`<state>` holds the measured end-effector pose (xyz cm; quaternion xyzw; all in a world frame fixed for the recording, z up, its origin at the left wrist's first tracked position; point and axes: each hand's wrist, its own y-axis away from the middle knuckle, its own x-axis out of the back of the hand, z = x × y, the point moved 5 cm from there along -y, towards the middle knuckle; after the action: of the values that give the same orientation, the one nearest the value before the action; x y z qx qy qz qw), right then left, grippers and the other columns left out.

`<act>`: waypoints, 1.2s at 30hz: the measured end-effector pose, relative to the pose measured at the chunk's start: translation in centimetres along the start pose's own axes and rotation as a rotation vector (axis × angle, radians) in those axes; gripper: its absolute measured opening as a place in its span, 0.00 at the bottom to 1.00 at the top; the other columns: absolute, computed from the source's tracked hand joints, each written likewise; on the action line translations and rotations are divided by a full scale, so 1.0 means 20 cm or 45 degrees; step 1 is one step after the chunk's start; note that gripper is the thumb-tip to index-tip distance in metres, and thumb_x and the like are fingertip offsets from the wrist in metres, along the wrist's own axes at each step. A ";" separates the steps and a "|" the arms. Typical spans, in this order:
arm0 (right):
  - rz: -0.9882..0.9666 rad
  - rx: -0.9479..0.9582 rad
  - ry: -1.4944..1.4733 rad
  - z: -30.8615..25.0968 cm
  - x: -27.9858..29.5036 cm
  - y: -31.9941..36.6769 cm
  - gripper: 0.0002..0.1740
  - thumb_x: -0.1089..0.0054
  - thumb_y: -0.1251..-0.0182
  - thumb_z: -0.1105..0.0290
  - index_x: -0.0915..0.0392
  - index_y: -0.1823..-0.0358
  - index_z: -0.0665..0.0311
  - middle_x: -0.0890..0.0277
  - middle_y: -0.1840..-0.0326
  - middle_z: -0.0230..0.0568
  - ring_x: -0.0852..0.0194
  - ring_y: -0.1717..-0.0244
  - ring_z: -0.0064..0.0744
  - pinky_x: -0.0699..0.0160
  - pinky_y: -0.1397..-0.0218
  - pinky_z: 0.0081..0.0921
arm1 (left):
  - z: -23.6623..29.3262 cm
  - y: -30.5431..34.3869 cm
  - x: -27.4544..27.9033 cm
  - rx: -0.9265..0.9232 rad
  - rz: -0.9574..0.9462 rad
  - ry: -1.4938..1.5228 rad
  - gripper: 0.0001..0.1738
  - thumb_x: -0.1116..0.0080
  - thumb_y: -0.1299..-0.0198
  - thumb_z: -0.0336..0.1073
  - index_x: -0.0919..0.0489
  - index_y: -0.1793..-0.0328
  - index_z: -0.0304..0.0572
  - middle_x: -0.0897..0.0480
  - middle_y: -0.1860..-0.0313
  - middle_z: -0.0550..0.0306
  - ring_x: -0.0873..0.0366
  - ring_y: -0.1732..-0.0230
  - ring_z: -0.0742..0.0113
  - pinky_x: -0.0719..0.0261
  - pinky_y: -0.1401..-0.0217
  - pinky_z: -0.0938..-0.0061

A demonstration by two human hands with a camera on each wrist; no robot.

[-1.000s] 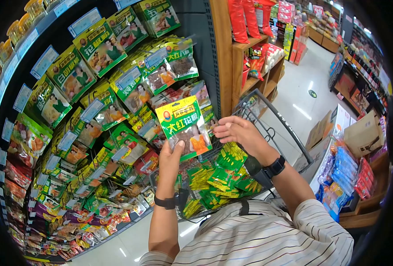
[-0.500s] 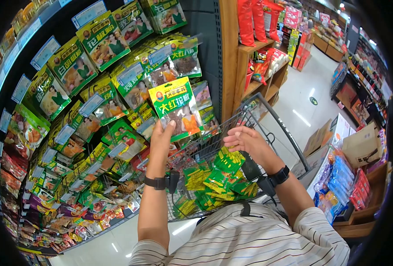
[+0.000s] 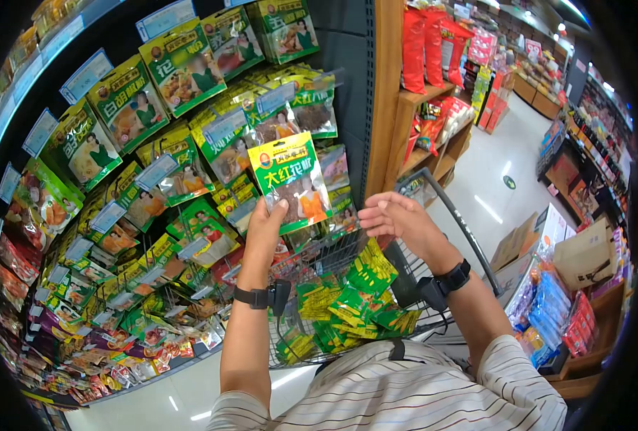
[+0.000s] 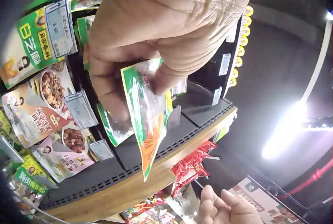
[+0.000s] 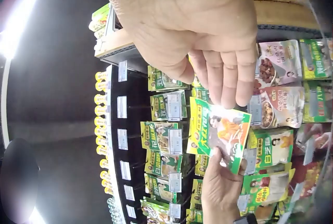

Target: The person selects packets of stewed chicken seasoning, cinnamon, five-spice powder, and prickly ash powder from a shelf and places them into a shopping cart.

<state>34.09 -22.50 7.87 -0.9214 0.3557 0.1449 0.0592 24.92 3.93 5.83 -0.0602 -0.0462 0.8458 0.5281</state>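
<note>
A green and yellow spice packet [image 3: 290, 176] with a clear window, labelled in Chinese as red Sichuan pepper, is held up in front of the shelf rack. My left hand [image 3: 265, 226] pinches its lower left corner, thumb on the printed front; the left wrist view shows the packet [image 4: 145, 109] edge-on between thumb and fingers. To the right, my right hand [image 3: 405, 223] holds nothing, its fingers loosely extended toward the packet with a gap between. From the right wrist, the packet [image 5: 218, 125] overlaps the fingertips of that hand. Below both hands, similar packets [image 3: 347, 302] lie heaped in a wire shopping cart [image 3: 462, 224].
Rows of hanging spice packets [image 3: 182, 65] with price tags fill the rack to the left. A wooden shelf unit [image 3: 387, 100] with red bags [image 3: 434, 54] stands ahead. Boxes and bagged goods [image 3: 549, 284] are stacked to the right, past the aisle floor [image 3: 488, 172].
My left hand has drawn the packet slightly left and up and turned it more upright. The right hand, close to the packet's edge a second ago, is now farther from it.
</note>
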 end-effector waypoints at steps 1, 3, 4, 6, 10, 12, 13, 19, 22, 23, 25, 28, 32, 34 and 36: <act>-0.010 0.015 0.016 -0.04 -0.02 -0.04 0.17 0.51 0.21 0.63 0.28 0.42 0.67 0.19 0.47 0.48 0.17 0.49 0.36 0.16 0.45 0.32 | 0.01 0.00 0.00 0.023 0.023 -0.012 0.28 0.43 0.30 0.43 0.31 0.28 0.38 0.25 0.34 0.54 0.28 0.34 0.62 0.35 0.30 0.63; -0.034 0.040 0.030 -0.11 -0.05 -0.13 0.17 0.51 0.21 0.63 0.28 0.42 0.67 0.20 0.47 0.48 0.17 0.49 0.36 0.16 0.46 0.32 | 0.03 -0.01 0.01 0.026 0.004 0.014 0.28 0.43 0.30 0.42 0.31 0.29 0.37 0.24 0.34 0.55 0.29 0.35 0.64 0.35 0.31 0.66; -0.047 0.051 0.028 -0.14 -0.06 -0.17 0.17 0.51 0.21 0.63 0.28 0.42 0.67 0.20 0.47 0.48 0.17 0.49 0.36 0.16 0.46 0.32 | 0.03 -0.02 0.02 0.015 -0.001 0.021 0.28 0.44 0.30 0.42 0.31 0.29 0.37 0.24 0.35 0.55 0.28 0.35 0.65 0.34 0.32 0.66; -0.106 0.078 -0.007 -0.20 -0.10 -0.27 0.17 0.50 0.22 0.64 0.29 0.41 0.67 0.20 0.47 0.49 0.18 0.49 0.37 0.16 0.46 0.35 | 0.01 -0.05 0.04 -0.007 -0.018 0.014 0.27 0.44 0.30 0.42 0.30 0.30 0.36 0.23 0.36 0.56 0.27 0.38 0.66 0.33 0.33 0.67; -0.175 0.122 -0.060 -0.31 -0.17 -0.48 0.14 0.48 0.24 0.65 0.30 0.43 0.65 0.23 0.44 0.50 0.19 0.46 0.43 0.16 0.44 0.40 | -0.01 -0.08 0.04 -0.061 -0.001 -0.031 0.21 0.46 0.30 0.39 0.27 0.35 0.36 0.21 0.42 0.58 0.25 0.44 0.69 0.30 0.39 0.70; -0.201 0.154 -0.171 -0.34 -0.19 -0.61 0.14 0.47 0.24 0.67 0.31 0.44 0.65 0.25 0.43 0.51 0.20 0.44 0.45 0.17 0.43 0.41 | 0.02 -0.10 0.04 -0.070 0.014 -0.033 0.21 0.46 0.30 0.38 0.27 0.36 0.35 0.20 0.43 0.58 0.25 0.45 0.70 0.30 0.39 0.71; -0.215 0.172 -0.224 -0.35 -0.21 -0.68 0.13 0.47 0.25 0.67 0.31 0.45 0.65 0.26 0.42 0.51 0.21 0.43 0.47 0.17 0.42 0.42 | 0.02 -0.10 0.04 -0.060 0.009 -0.029 0.22 0.46 0.30 0.39 0.28 0.35 0.35 0.21 0.42 0.58 0.26 0.44 0.70 0.31 0.38 0.71; -0.245 0.193 -0.299 -0.41 -0.34 -0.97 0.13 0.46 0.25 0.65 0.31 0.46 0.64 0.29 0.41 0.54 0.27 0.35 0.54 0.20 0.36 0.45 | 0.01 -0.14 0.07 -0.029 0.027 -0.005 0.22 0.46 0.29 0.39 0.28 0.35 0.34 0.21 0.43 0.58 0.26 0.45 0.71 0.31 0.39 0.72; -0.248 0.165 -0.342 -0.43 -0.41 -1.04 0.15 0.43 0.26 0.63 0.32 0.47 0.64 0.30 0.43 0.55 0.26 0.36 0.54 0.19 0.37 0.43 | 0.00 -0.16 0.08 -0.026 0.058 -0.037 0.20 0.47 0.29 0.39 0.27 0.37 0.37 0.21 0.51 0.61 0.26 0.56 0.74 0.30 0.52 0.73; -0.217 0.154 -0.331 -0.43 -0.41 -1.06 0.15 0.42 0.27 0.63 0.31 0.47 0.64 0.29 0.44 0.54 0.24 0.38 0.52 0.18 0.40 0.41 | 0.00 -0.17 0.09 -0.070 0.080 -0.072 0.18 0.47 0.29 0.40 0.27 0.39 0.38 0.22 0.58 0.62 0.27 0.65 0.76 0.29 0.64 0.74; -0.156 0.127 -0.309 -0.42 -0.41 -1.10 0.15 0.40 0.28 0.64 0.31 0.48 0.64 0.27 0.46 0.52 0.21 0.42 0.47 0.16 0.44 0.38 | -0.01 -0.19 0.10 -0.121 0.104 -0.093 0.17 0.47 0.29 0.41 0.26 0.41 0.40 0.23 0.65 0.63 0.27 0.73 0.76 0.27 0.74 0.74; -0.121 0.094 -0.235 -0.42 -0.39 -1.14 0.14 0.38 0.30 0.64 0.29 0.51 0.63 0.23 0.53 0.46 0.18 0.52 0.38 0.15 0.53 0.33 | -0.03 -0.23 0.11 -0.186 0.122 -0.108 0.18 0.46 0.30 0.42 0.26 0.42 0.38 0.22 0.64 0.61 0.25 0.69 0.72 0.26 0.67 0.70; -0.035 0.125 -0.243 -0.42 -0.34 -1.16 0.10 0.38 0.30 0.66 0.25 0.55 0.63 0.23 0.62 0.37 0.20 0.61 0.30 0.17 0.61 0.29 | -0.01 -0.29 0.11 -0.242 0.131 -0.210 0.19 0.46 0.31 0.43 0.26 0.43 0.36 0.20 0.62 0.56 0.24 0.61 0.66 0.27 0.55 0.66; -0.058 0.127 -0.209 -0.43 -0.33 -1.17 0.11 0.38 0.31 0.66 0.26 0.54 0.63 0.24 0.61 0.38 0.19 0.59 0.32 0.17 0.59 0.30 | 0.00 -0.32 0.09 -0.241 0.126 -0.201 0.20 0.46 0.32 0.43 0.26 0.42 0.35 0.18 0.58 0.48 0.21 0.57 0.60 0.26 0.51 0.64; -0.067 0.122 -0.201 -0.43 -0.31 -1.18 0.10 0.39 0.30 0.67 0.26 0.54 0.63 0.24 0.62 0.38 0.19 0.60 0.33 0.17 0.59 0.31 | 0.02 -0.35 0.08 -0.327 0.142 -0.238 0.21 0.47 0.32 0.42 0.26 0.41 0.34 0.18 0.57 0.45 0.20 0.55 0.54 0.26 0.50 0.62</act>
<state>47.56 -2.90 18.11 -0.9122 0.3322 0.1984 0.1349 30.34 8.31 7.20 -0.0505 -0.1994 0.8628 0.4618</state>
